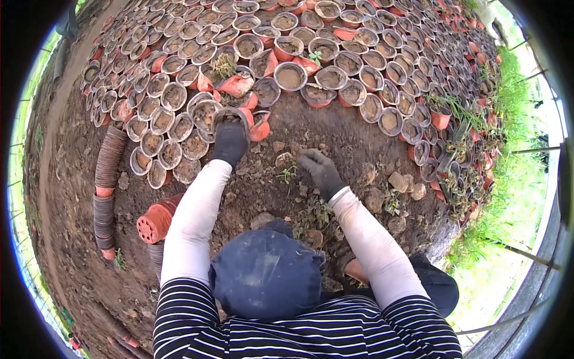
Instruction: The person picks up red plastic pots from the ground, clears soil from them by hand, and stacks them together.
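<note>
My left hand [231,142], in a dark glove, has its fingers at a round pot [230,113] with a dark rim, at the near edge of the rows of pots. The fingers are wrapped at the pot's near side. My right hand [318,169], also gloved, is low over the soil beside a small green weed [288,174]; its fingers are bent, and I cannot make out whether anything is between them. Crumpled red pots [258,125] lie just right of my left hand.
Many soil-filled pots [289,76] stand packed ahead. Long stacks of nested pots [110,161] lie at the left, with a red pot stack [156,222] near my left forearm. Clods [400,182] lie at the right, and grass [508,137] grows along a wire fence.
</note>
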`<state>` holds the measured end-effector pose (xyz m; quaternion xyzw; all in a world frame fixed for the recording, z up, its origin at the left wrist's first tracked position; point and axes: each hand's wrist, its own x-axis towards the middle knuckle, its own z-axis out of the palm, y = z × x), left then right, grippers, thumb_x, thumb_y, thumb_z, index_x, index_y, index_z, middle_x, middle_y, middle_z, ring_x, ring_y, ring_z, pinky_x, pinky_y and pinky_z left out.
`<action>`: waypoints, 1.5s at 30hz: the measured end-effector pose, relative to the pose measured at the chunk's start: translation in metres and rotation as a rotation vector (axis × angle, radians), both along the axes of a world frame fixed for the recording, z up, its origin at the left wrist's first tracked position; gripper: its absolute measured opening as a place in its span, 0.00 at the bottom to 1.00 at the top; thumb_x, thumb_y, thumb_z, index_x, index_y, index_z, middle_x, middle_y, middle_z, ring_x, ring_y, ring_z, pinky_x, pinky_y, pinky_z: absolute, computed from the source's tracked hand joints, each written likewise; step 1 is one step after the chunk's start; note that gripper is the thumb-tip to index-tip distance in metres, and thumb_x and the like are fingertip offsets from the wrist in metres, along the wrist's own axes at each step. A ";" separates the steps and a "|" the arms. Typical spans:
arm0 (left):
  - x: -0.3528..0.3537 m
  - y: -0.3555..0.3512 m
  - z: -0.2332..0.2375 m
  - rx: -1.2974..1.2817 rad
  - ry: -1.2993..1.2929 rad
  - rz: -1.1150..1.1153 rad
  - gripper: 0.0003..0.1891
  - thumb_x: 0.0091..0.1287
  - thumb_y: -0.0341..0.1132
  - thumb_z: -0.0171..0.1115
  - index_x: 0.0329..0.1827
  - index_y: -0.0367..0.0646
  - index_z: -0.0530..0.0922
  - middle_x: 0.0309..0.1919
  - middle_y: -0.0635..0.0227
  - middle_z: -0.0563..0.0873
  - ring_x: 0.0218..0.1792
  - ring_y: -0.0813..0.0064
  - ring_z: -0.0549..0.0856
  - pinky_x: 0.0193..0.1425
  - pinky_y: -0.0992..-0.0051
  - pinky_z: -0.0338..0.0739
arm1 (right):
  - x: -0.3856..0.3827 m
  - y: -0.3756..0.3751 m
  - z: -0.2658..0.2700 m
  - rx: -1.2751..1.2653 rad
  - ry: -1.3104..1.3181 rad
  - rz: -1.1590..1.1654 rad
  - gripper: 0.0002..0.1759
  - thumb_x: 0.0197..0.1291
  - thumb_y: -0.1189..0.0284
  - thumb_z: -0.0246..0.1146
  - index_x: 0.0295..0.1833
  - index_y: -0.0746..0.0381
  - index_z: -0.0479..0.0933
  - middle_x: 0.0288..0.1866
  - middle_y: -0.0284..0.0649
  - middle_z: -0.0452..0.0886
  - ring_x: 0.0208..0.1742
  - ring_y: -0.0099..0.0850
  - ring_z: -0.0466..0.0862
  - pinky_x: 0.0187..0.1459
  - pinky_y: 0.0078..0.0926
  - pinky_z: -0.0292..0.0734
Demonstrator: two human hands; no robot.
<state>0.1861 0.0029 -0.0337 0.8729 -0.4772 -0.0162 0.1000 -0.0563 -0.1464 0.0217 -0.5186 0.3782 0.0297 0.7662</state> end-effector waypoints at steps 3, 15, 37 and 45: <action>-0.043 0.014 0.034 -0.198 0.004 -0.003 0.22 0.62 0.37 0.61 0.57 0.33 0.74 0.49 0.49 0.82 0.50 0.53 0.82 0.60 0.55 0.71 | 0.020 -0.011 -0.022 0.037 -0.019 -0.146 0.15 0.67 0.65 0.60 0.55 0.61 0.76 0.43 0.33 0.80 0.47 0.23 0.79 0.45 0.18 0.74; -0.137 0.010 0.045 -0.758 1.322 0.362 0.17 0.66 0.32 0.63 0.56 0.36 0.76 0.48 0.67 0.84 0.48 0.77 0.82 0.53 0.74 0.76 | 0.031 0.020 -0.028 -0.485 -0.123 -0.292 0.28 0.64 0.63 0.64 0.64 0.68 0.69 0.59 0.45 0.77 0.57 0.31 0.78 0.60 0.29 0.71; -0.116 0.020 0.048 -0.778 1.152 0.420 0.16 0.73 0.36 0.52 0.56 0.33 0.77 0.50 0.66 0.84 0.50 0.72 0.81 0.57 0.71 0.72 | -0.028 -0.054 0.022 -1.385 0.021 0.296 0.23 0.41 0.70 0.73 0.47 0.56 0.79 0.56 0.46 0.75 0.57 0.48 0.75 0.58 0.42 0.71; -0.118 0.027 0.043 -0.702 1.053 0.351 0.19 0.73 0.39 0.51 0.57 0.33 0.77 0.45 0.68 0.84 0.43 0.76 0.80 0.49 0.72 0.73 | -0.035 -0.058 0.037 -1.332 -0.170 0.121 0.19 0.44 0.69 0.71 0.45 0.56 0.80 0.58 0.48 0.76 0.56 0.50 0.75 0.57 0.44 0.71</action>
